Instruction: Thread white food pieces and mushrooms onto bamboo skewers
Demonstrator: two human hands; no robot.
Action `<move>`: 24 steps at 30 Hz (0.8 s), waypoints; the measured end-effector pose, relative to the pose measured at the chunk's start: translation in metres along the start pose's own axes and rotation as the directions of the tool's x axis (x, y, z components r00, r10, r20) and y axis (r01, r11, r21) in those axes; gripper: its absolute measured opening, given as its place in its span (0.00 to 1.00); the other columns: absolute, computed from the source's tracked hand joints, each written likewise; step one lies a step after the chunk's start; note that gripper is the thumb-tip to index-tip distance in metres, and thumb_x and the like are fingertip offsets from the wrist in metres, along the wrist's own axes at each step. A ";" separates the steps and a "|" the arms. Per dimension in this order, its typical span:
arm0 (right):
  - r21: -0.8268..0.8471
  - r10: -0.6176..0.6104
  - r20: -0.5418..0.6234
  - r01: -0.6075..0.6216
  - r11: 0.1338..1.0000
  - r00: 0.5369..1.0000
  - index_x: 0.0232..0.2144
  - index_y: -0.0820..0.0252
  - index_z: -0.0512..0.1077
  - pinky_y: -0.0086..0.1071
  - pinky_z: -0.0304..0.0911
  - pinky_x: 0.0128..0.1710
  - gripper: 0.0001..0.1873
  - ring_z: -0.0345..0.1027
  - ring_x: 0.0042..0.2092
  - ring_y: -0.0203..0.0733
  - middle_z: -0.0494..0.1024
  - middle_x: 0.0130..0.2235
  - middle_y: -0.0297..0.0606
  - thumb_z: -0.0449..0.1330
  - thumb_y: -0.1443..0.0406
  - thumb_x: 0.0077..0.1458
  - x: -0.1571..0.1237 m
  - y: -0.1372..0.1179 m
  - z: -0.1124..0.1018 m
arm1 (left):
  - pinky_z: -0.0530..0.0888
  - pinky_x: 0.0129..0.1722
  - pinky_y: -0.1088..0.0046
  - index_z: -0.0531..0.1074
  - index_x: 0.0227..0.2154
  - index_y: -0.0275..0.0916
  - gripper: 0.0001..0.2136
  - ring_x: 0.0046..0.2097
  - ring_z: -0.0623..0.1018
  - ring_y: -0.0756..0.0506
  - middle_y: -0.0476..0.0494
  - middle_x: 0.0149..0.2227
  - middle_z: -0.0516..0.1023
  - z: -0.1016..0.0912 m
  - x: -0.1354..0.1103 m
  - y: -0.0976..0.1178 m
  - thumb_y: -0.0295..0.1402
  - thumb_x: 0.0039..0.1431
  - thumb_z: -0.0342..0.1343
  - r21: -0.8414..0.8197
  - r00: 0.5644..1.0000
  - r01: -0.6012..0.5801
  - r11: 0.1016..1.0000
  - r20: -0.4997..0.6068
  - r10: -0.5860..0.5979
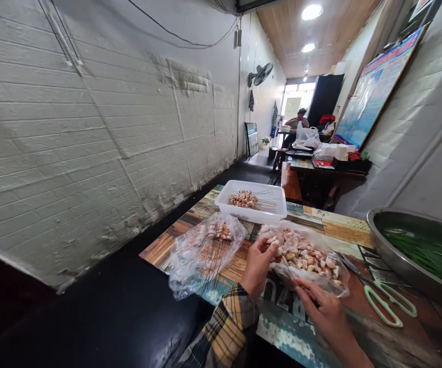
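Observation:
My left hand point(258, 265), in a plaid sleeve, pinches pale raw meat pieces at the upper end of a thin skewer point(288, 268). Lower down, the fingers of my right hand point(325, 306) close on the skewer's stick. Beneath both hands a clear plastic bag point(341, 289) lies spread out, heaped with small raw meat pieces point(308, 258), perhaps chicken. Left of it, another plastic bag point(184, 258) holds several loaded skewers point(224, 231). A white plastic tray point(284, 207) behind contains more skewered meat point(243, 198). Green-handled scissors point(384, 301) rest right of the meat.
At the right edge of the patchwork-patterned table point(155, 250) stands a large metal bowl point(372, 230) with long green vegetables point(423, 255). A white brick wall point(90, 143) runs along the left. Farther back, a person point(300, 118) sits behind tables with bags and boxes.

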State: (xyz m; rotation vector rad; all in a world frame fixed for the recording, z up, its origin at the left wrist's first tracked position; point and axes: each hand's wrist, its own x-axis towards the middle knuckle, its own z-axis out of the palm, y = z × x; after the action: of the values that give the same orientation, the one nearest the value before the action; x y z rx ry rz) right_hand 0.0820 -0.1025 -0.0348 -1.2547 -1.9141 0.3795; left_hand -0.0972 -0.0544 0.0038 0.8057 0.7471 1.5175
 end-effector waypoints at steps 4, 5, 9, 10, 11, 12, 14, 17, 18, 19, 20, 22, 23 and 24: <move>0.051 0.086 0.000 -0.086 0.995 0.996 0.39 0.56 0.80 0.37 0.75 0.42 0.19 0.79 0.40 0.48 0.84 0.40 0.40 0.54 0.52 0.61 -0.019 -0.030 0.009 | 0.70 0.28 0.77 0.74 0.41 0.36 0.22 0.29 0.73 0.52 0.44 0.36 0.76 -0.017 -0.031 0.008 0.44 0.47 0.67 0.004 0.997 0.058 0.998 -0.041 -0.058; 0.061 0.107 -0.007 -0.107 0.992 0.994 0.39 0.56 0.80 0.36 0.75 0.40 0.19 0.79 0.39 0.47 0.84 0.39 0.41 0.54 0.52 0.61 -0.022 -0.037 0.011 | 0.70 0.29 0.76 0.73 0.43 0.37 0.23 0.29 0.74 0.52 0.44 0.37 0.76 -0.021 -0.039 0.010 0.44 0.47 0.67 0.001 0.995 0.081 0.997 -0.057 -0.081; 0.108 0.162 -0.021 -0.159 0.981 0.987 0.36 0.56 0.81 0.32 0.72 0.28 0.22 0.77 0.29 0.45 0.82 0.29 0.39 0.54 0.49 0.59 -0.030 -0.058 0.015 | 0.71 0.31 0.75 0.71 0.46 0.38 0.24 0.29 0.76 0.51 0.42 0.37 0.78 -0.040 -0.067 0.019 0.44 0.49 0.66 0.017 0.986 0.147 0.989 -0.079 -0.146; 0.116 0.170 -0.017 -0.167 0.979 0.985 0.36 0.56 0.81 0.31 0.70 0.25 0.22 0.75 0.26 0.44 0.81 0.26 0.38 0.55 0.48 0.58 -0.031 -0.061 0.016 | 0.70 0.31 0.75 0.72 0.46 0.38 0.23 0.29 0.76 0.51 0.41 0.36 0.78 -0.047 -0.072 0.022 0.45 0.50 0.65 0.036 0.987 0.149 0.988 -0.068 -0.147; 0.122 0.176 -0.012 -0.174 0.977 0.984 0.35 0.56 0.81 0.30 0.68 0.22 0.22 0.74 0.25 0.43 0.80 0.24 0.37 0.55 0.48 0.58 -0.031 -0.065 0.017 | 0.70 0.31 0.74 0.72 0.44 0.37 0.22 0.29 0.75 0.51 0.41 0.35 0.79 -0.056 -0.075 0.026 0.45 0.51 0.64 0.063 0.988 0.146 0.987 -0.055 -0.143; 0.128 0.182 -0.006 -0.179 0.975 0.983 0.35 0.56 0.81 0.29 0.67 0.21 0.22 0.73 0.23 0.42 0.79 0.23 0.36 0.55 0.48 0.58 -0.032 -0.068 0.018 | 0.69 0.31 0.74 0.73 0.43 0.36 0.21 0.29 0.75 0.50 0.41 0.35 0.79 -0.066 -0.078 0.030 0.46 0.52 0.63 0.100 0.990 0.137 0.986 -0.044 -0.133; 0.145 0.190 0.013 -0.190 0.971 0.982 0.34 0.56 0.81 0.29 0.64 0.19 0.22 0.70 0.21 0.41 0.76 0.20 0.35 0.55 0.47 0.57 -0.032 -0.075 0.020 | 0.69 0.31 0.73 0.73 0.43 0.35 0.21 0.30 0.75 0.49 0.41 0.34 0.78 -0.089 -0.078 0.042 0.47 0.54 0.60 0.230 0.996 0.084 0.969 -0.046 -0.075; 0.193 0.211 0.066 -0.219 0.956 0.975 0.35 0.57 0.80 0.28 0.60 0.17 0.23 0.65 0.19 0.38 0.73 0.18 0.33 0.56 0.47 0.56 -0.029 -0.082 0.026 | 0.72 0.38 0.67 0.74 0.43 0.36 0.16 0.36 0.76 0.45 0.40 0.36 0.78 -0.126 -0.069 0.067 0.43 0.59 0.55 0.647 0.980 -0.127 0.751 -0.036 0.197; 0.215 0.219 0.090 -0.234 0.948 0.972 0.35 0.58 0.80 0.28 0.59 0.17 0.23 0.64 0.18 0.37 0.71 0.17 0.32 0.56 0.47 0.56 -0.027 -0.084 0.029 | 0.72 0.42 0.65 0.74 0.44 0.37 0.14 0.39 0.76 0.43 0.39 0.38 0.78 -0.137 -0.065 0.077 0.40 0.59 0.54 0.802 0.954 -0.192 0.565 0.017 0.299; 0.237 0.228 0.115 -0.250 0.939 0.967 0.36 0.59 0.80 0.28 0.58 0.17 0.24 0.63 0.18 0.36 0.70 0.17 0.31 0.56 0.47 0.56 -0.024 -0.086 0.033 | 0.70 0.47 0.62 0.73 0.45 0.38 0.14 0.43 0.75 0.41 0.38 0.41 0.77 -0.147 -0.061 0.085 0.38 0.60 0.54 0.907 0.927 -0.221 0.360 0.080 0.367; 0.261 0.237 0.139 -0.267 0.928 0.961 0.37 0.60 0.80 0.28 0.58 0.17 0.25 0.62 0.17 0.36 0.69 0.16 0.31 0.56 0.47 0.56 -0.022 -0.088 0.037 | 0.69 0.49 0.59 0.72 0.47 0.38 0.14 0.47 0.74 0.39 0.37 0.44 0.76 -0.155 -0.057 0.093 0.36 0.59 0.54 0.962 0.907 -0.217 0.165 0.136 0.399; 0.309 0.252 0.188 -0.300 0.902 0.949 0.38 0.62 0.79 0.28 0.55 0.17 0.26 0.60 0.17 0.36 0.67 0.16 0.30 0.56 0.46 0.56 -0.016 -0.092 0.047 | 0.67 0.51 0.56 0.70 0.49 0.38 0.17 0.50 0.71 0.36 0.35 0.47 0.74 -0.167 -0.050 0.103 0.34 0.57 0.56 0.979 0.900 -0.161 -0.122 0.196 0.390; 0.330 0.257 0.213 -0.317 0.889 0.943 0.39 0.62 0.78 0.28 0.54 0.17 0.27 0.59 0.17 0.35 0.66 0.16 0.29 0.56 0.46 0.55 -0.012 -0.094 0.052 | 0.68 0.51 0.56 0.70 0.49 0.37 0.17 0.51 0.71 0.35 0.35 0.48 0.73 -0.172 -0.047 0.105 0.33 0.56 0.57 0.971 0.907 -0.127 -0.201 0.195 0.372; 0.348 0.260 0.237 -0.332 0.877 0.936 0.39 0.63 0.78 0.28 0.53 0.17 0.27 0.58 0.17 0.35 0.65 0.16 0.28 0.56 0.46 0.55 -0.009 -0.097 0.057 | 0.68 0.49 0.56 0.70 0.48 0.37 0.17 0.50 0.72 0.34 0.34 0.47 0.73 -0.175 -0.044 0.106 0.32 0.54 0.58 0.964 0.916 -0.098 -0.245 0.184 0.357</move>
State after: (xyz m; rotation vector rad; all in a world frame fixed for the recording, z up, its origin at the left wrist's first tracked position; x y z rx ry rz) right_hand -0.0205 -0.1458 -0.0153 -1.2774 -1.6798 1.0142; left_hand -0.2992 -0.1092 -0.0085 2.1808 2.2164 0.9473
